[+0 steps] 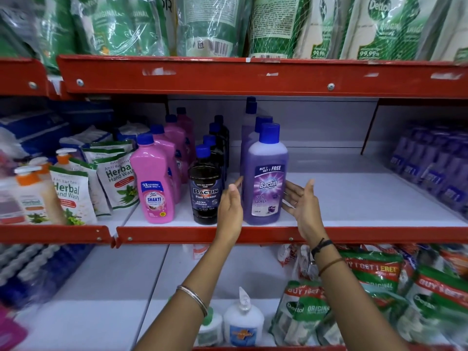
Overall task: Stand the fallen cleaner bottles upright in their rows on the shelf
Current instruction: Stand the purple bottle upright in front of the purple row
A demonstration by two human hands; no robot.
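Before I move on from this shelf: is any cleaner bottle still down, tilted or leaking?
Nothing stands out. The pink Shakti bottle, black Bactin bottle and purple Bactin bottle stand upright, rows behind them too. No spill shows. The left hand and right hand flank the purple one, open.

Shop shelving filled the whole view: red metal front rails (253, 79) with screws and torn sticker scraps, over white shelf boards (354, 196). A grey back panel (316, 122) closed off the middle shelf, with a dark red upright bracket (369, 127) toward its right side. The right half of that board was bare. Lighting was even and cool, no harsh shadows.
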